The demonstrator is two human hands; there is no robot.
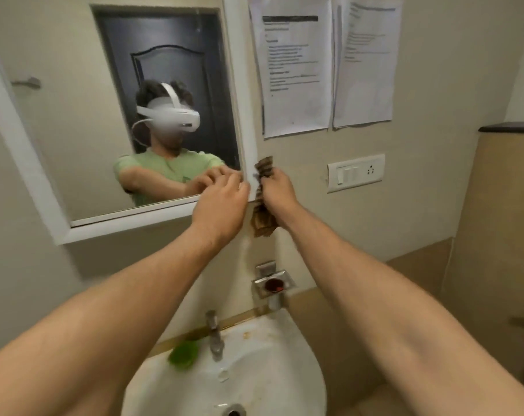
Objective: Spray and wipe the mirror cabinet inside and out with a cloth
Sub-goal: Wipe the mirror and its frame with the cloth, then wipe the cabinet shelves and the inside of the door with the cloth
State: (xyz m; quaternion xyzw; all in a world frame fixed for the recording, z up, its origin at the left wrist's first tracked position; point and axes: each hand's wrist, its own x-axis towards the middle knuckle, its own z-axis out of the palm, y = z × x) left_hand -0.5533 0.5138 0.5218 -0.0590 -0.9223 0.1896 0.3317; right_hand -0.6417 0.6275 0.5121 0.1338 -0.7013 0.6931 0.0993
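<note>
The white-framed mirror cabinet fills the upper left of the frame. A crumpled brown patterned cloth hangs at its lower right corner, gripped by the right hand.

Beige wall holds printed sheets and a switch plate above white basin.
</note>
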